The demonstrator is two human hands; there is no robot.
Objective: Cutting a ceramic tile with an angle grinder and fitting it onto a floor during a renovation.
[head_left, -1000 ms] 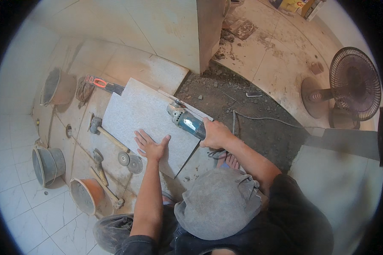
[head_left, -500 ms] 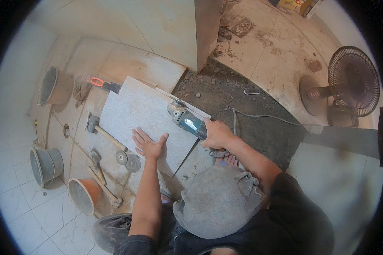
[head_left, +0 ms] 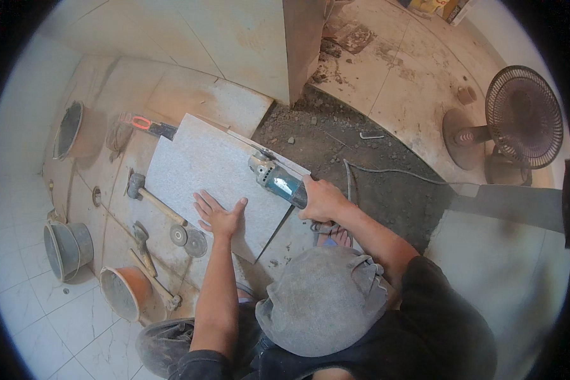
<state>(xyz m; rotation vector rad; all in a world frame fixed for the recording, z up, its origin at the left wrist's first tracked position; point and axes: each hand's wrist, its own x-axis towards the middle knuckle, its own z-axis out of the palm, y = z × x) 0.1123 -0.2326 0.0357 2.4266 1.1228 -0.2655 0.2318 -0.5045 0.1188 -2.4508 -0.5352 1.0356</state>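
A light grey tile (head_left: 202, 161) lies tilted across the work spot in front of me. My left hand (head_left: 220, 215) rests on its near part, palm down with the fingers spread. In my right hand (head_left: 325, 200) is a teal angle grinder (head_left: 278, 180), gripped round its rear body. The grinder's head sits at the tile's far right edge, where a narrow strip runs alongside. Its disc is mostly hidden, so I cannot tell whether it spins. Left of the tile lie a mallet (head_left: 152, 193) with a wooden handle and two round grinding discs (head_left: 196, 243).
Buckets stand at the left: a dark one (head_left: 68, 130), a grey one (head_left: 69, 250) and an orange one (head_left: 123, 291). Hammers (head_left: 147, 256) lie nearby. A level with orange grips (head_left: 142, 123) pokes out behind the tile. Rubble (head_left: 335, 139), a cord (head_left: 405, 173) and a fan (head_left: 524, 117) are at right.
The whole view has shifted slightly to the left. Both hands, the grinder and the tile keep nearly the same places relative to each other.
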